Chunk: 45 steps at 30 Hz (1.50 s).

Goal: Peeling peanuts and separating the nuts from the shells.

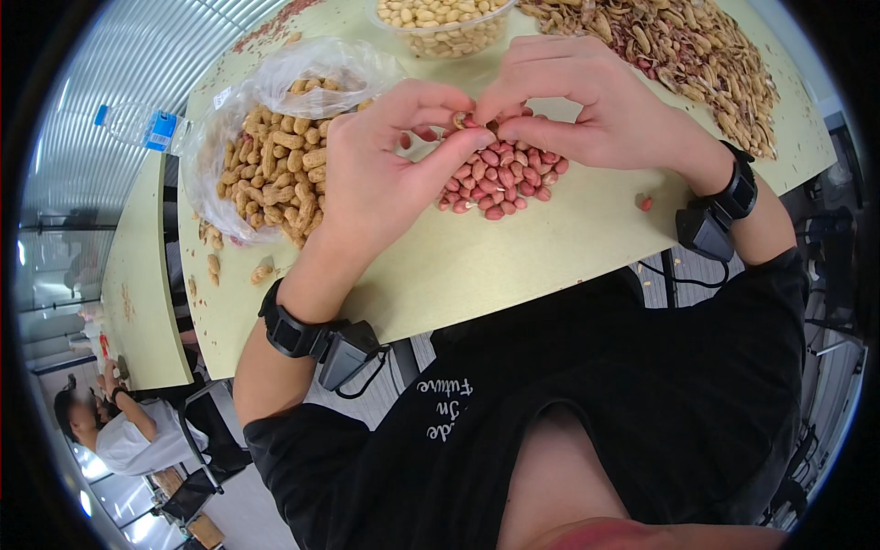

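Note:
My left hand (380, 170) and my right hand (587, 105) meet over a pile of shelled red-skinned peanuts (500, 179). Between their fingertips is a peanut (467, 120), with a bit of brown shell and red skin showing. Thumb and fingers of both hands are closed on it, and the fingers partly hide it. Left of my left hand, an open clear plastic bag (209, 197) holds unshelled peanuts (280, 170). Beyond the hands stands a clear tub (445, 41) of pale peeled kernels.
A large heap of empty shells (697, 69) covers the table's far right. A clear bottle with a blue cap (137, 126) lies past the bag. Loose peanuts (262, 273) lie near the left edge. A person in white (147, 440) sits at another table.

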{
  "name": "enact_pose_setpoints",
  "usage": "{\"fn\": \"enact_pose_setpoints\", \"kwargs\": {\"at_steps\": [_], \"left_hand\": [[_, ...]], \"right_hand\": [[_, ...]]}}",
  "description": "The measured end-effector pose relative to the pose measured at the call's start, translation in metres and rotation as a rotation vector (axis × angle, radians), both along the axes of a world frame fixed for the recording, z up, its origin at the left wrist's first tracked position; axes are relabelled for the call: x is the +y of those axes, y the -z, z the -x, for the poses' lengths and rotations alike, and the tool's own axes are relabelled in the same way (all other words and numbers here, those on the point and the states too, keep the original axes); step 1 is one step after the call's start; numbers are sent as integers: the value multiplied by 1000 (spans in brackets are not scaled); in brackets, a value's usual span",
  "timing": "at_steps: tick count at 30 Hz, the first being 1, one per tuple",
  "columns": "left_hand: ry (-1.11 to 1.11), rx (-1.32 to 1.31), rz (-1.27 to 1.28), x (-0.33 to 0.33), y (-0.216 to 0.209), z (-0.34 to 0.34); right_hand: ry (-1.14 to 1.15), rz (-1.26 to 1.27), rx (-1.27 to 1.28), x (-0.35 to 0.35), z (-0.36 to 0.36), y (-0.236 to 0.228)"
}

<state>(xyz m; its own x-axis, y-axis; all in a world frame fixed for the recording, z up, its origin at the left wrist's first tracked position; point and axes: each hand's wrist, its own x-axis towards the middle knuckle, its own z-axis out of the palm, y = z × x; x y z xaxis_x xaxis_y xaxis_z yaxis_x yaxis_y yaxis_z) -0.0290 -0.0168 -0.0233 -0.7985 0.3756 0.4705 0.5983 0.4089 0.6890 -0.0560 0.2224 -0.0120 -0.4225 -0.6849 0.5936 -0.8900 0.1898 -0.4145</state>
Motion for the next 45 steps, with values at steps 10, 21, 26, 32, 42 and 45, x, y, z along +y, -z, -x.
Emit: {"fn": "enact_pose_setpoints", "kwargs": {"at_steps": [10, 21, 26, 32, 42, 45], "left_hand": [[53, -3, -37, -1, 1, 1], [14, 47, 9, 0, 0, 1], [-13, 28, -47, 0, 3, 3], [14, 74, -82, 1, 3, 3], [31, 158, -27, 0, -5, 0], [77, 317, -52, 2, 0, 2]], "right_hand": [[-69, 0, 29, -2, 0, -2], [-31, -91, -54, -1, -1, 0], [43, -67, -133, -1, -5, -1], [102, -37, -128, 0, -2, 1], [203, 49, -67, 6, -2, -17], [365, 133, 8, 12, 6, -30]]}}
